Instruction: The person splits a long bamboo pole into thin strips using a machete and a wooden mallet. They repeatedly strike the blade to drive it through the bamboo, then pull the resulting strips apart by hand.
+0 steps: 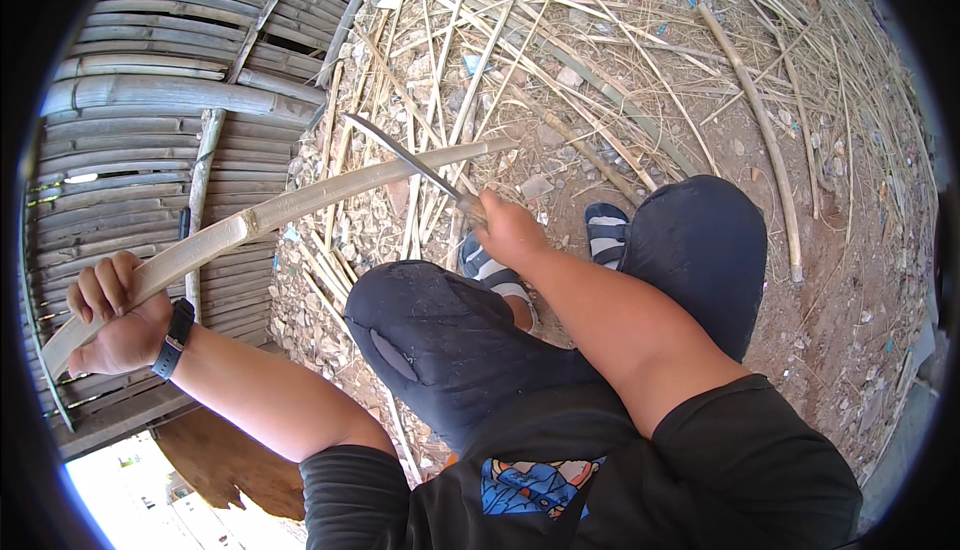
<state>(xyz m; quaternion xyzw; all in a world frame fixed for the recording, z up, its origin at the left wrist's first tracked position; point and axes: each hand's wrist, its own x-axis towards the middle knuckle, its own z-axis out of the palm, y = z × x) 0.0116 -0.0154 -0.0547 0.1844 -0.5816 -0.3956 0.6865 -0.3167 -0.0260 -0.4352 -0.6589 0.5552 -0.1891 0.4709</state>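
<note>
A long split bamboo strip [320, 195] with a node partway along slants from the lower left up toward the middle. My left hand [120, 320], with a dark watch on its wrist, is wrapped round the strip's near end. In my right hand [508, 232] is a knife [405, 155], gripped by its handle, which the fingers partly hide. Its long narrow blade points up and left and crosses over the strip in this view. Whether the edge touches the bamboo I cannot tell.
A bamboo slat wall [150, 160] stands close on the left. Many thin bamboo strips [490, 40] lie scattered over the stony ground ahead. A long pole [755, 120] lies to the right. My bent knees [695, 260] and sandalled feet [606, 233] are below my hands.
</note>
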